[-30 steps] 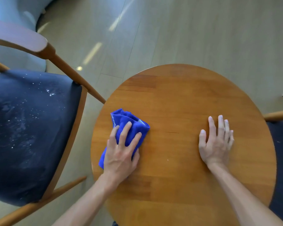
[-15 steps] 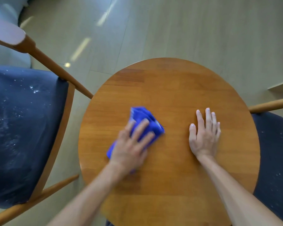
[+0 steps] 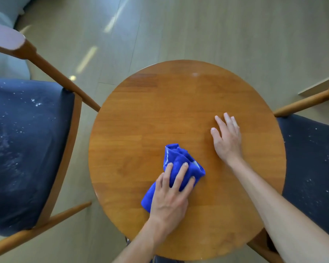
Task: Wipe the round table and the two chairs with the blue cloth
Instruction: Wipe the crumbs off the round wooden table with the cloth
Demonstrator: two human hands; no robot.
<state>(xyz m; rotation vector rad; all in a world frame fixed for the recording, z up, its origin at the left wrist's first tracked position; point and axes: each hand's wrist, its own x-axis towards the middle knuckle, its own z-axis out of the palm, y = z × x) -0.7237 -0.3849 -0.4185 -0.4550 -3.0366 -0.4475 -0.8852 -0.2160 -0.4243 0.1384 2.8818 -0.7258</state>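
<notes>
While the cloth works the near half of the round table, everything else is placed from that table.

Round table [image 3: 179, 103]: wooden top, centre of view; the far half lies bare beyond both hands.

Left chair [image 3: 27, 149]: just beside the table's left edge; its dark seat is flecked with pale specks, so by my reading it is not yet wiped.

Right chair [image 3: 311, 158]: just beside the table's right edge; the seat is speckled too.

Right hand [image 3: 226, 139]: flat on the table right of centre, fingers straight and close together, holding nothing; it seems to steady the top.

Left hand [image 3: 170, 198]: on the table's near-centre, fingers spread and bent over the cloth, pressing it down.

Blue cloth [image 3: 179, 160]: bunched on the table, partly under the left hand; its long axis runs from the near-left up toward the table's middle, and the free bunch sticks out ahead of the fingertips.

Key relation: unwiped wood lies ahead of the cloth, so the left hand, already on it, is best placed to push away.
</notes>
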